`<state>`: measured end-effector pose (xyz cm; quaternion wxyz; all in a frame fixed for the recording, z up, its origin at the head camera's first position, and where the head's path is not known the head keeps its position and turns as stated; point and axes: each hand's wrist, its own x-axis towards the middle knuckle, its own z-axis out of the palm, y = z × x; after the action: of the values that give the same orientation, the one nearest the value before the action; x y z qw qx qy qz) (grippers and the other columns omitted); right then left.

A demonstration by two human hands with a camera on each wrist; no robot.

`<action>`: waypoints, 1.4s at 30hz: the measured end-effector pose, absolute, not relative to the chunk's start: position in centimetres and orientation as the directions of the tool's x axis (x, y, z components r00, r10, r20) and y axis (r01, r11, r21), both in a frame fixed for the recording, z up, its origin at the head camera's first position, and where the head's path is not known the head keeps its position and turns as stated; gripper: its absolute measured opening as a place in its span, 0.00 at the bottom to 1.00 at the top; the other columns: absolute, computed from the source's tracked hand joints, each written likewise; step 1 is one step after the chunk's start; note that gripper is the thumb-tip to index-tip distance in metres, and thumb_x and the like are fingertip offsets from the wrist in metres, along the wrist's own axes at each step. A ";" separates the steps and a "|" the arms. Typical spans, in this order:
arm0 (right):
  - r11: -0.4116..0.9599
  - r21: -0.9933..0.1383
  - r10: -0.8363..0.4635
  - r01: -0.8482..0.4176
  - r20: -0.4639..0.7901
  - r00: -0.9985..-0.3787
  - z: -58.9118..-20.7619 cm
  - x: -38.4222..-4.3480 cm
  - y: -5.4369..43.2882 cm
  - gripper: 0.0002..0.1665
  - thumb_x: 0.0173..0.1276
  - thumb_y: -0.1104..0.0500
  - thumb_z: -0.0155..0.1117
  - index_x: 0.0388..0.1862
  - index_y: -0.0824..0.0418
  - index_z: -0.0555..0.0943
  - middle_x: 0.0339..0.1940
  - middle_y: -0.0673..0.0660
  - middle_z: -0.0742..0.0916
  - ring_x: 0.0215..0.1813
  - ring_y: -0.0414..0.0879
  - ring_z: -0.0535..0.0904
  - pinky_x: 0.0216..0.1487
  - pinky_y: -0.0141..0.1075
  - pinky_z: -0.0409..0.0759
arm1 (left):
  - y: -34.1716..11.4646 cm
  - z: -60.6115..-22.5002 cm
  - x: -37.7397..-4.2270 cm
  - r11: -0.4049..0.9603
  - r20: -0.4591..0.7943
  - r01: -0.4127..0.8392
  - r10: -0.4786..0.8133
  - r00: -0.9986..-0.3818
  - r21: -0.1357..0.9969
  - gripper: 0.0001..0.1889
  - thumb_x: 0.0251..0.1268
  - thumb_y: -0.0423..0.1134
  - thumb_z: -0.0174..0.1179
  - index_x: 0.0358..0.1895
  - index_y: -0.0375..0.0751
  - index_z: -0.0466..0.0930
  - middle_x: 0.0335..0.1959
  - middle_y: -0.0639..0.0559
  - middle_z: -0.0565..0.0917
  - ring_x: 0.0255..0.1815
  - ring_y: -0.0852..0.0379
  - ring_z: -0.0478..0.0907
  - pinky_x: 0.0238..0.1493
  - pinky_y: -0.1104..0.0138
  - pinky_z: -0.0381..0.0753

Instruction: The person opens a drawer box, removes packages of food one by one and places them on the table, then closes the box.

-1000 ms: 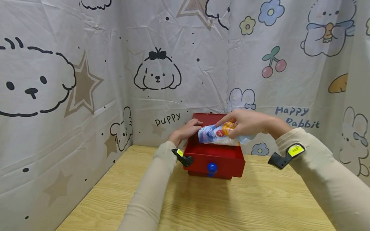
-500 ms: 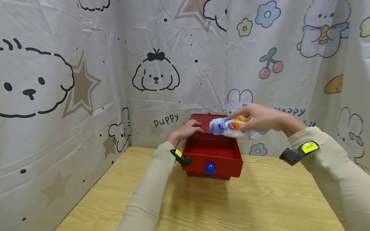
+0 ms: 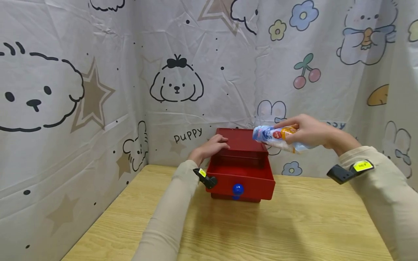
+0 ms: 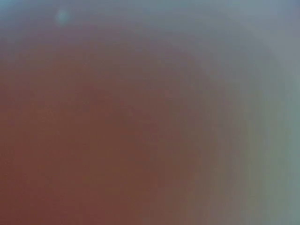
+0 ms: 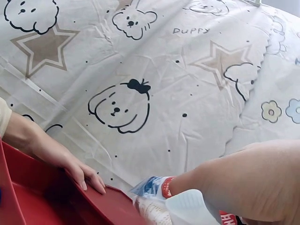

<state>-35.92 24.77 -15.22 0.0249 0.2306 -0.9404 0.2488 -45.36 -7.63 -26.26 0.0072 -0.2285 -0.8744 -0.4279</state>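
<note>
My right hand [image 3: 311, 132] grips a blue-and-white plastic packet [image 3: 266, 134] with an orange and red label, held in the air right of a red box [image 3: 243, 139]. The box's drawer [image 3: 220, 185] is pulled out toward me, its red floor visible, with a blue round knob [image 3: 238, 189] on the front. My left hand [image 3: 211, 148] rests on the box's left top edge, fingers laid over it. In the right wrist view the packet [image 5: 152, 211] shows beside the box top [image 5: 110, 204], partly covered by my hand. The left wrist view is only a reddish blur.
The box stands on a light wooden table [image 3: 137, 217], close to the back. A white curtain [image 3: 183, 32] printed with cartoon animals, stars and flowers hangs behind the table and along its left side.
My right hand has lifted the packet up and to the right, from over the drawer to beside the box top. My left hand stays on the box edge.
</note>
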 end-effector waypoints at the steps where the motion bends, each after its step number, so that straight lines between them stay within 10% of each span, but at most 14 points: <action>1: 0.774 -0.458 -0.408 -0.437 0.167 -0.898 -15.3 -36.1 25.0 0.34 0.68 0.59 0.67 0.74 0.61 0.76 0.59 0.68 0.80 0.50 0.59 0.77 0.38 0.43 0.83 | -7.6 -26.3 -45.4 0.530 0.210 0.406 0.392 -0.896 0.744 0.28 0.76 0.44 0.54 0.75 0.37 0.70 0.77 0.44 0.63 0.78 0.48 0.55 0.76 0.57 0.56; 42: 0.863 -0.467 -0.011 -0.191 0.361 -0.933 -27.1 -39.7 33.3 0.39 0.68 0.53 0.69 0.69 0.78 0.71 0.53 0.79 0.79 0.43 0.63 0.77 0.31 0.38 0.76 | -7.4 -26.5 -45.4 0.497 0.249 0.432 0.393 -0.885 0.753 0.27 0.75 0.41 0.53 0.72 0.31 0.72 0.70 0.42 0.69 0.70 0.46 0.64 0.71 0.59 0.63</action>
<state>-39.74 33.34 -27.05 0.1757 0.0532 -0.9491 0.2558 -45.42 -7.42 -26.51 0.0224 -0.2384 -0.8648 -0.4414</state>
